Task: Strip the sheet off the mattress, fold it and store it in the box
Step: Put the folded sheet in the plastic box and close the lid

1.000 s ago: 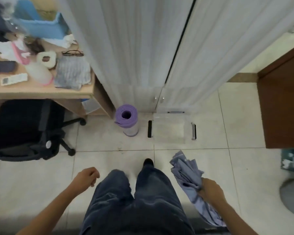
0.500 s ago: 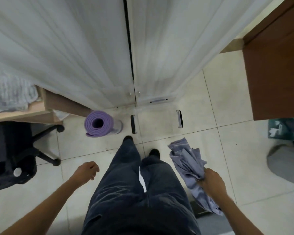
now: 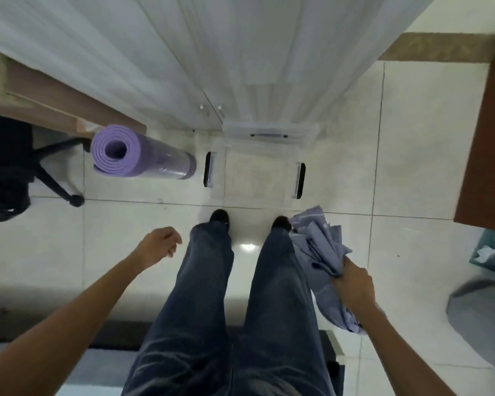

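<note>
From the head camera, looking straight down: the person stands on pale tile with the right hand [image 3: 355, 284] closed round a bundled blue-grey sheet [image 3: 320, 252], fingers wrapped tight about its middle so cloth spills out above and below the fist. The left hand [image 3: 159, 244] hangs free, fingers loosely curled and holding nothing.

Ahead of both sets of fingers, just past the toes, sits a clear plastic box [image 3: 255, 172] with dark side latches, against the white wardrobe doors [image 3: 212, 52]. It looks open and empty, though its transparency makes that hard to swear to. A rolled purple mat [image 3: 137, 152] lies beyond the left hand's fingers, beside the box.

So the stripping seems done and the sheet is gathered, roughly rather than neatly folded. What remains, I'd say, is lowering it into the box.
</note>
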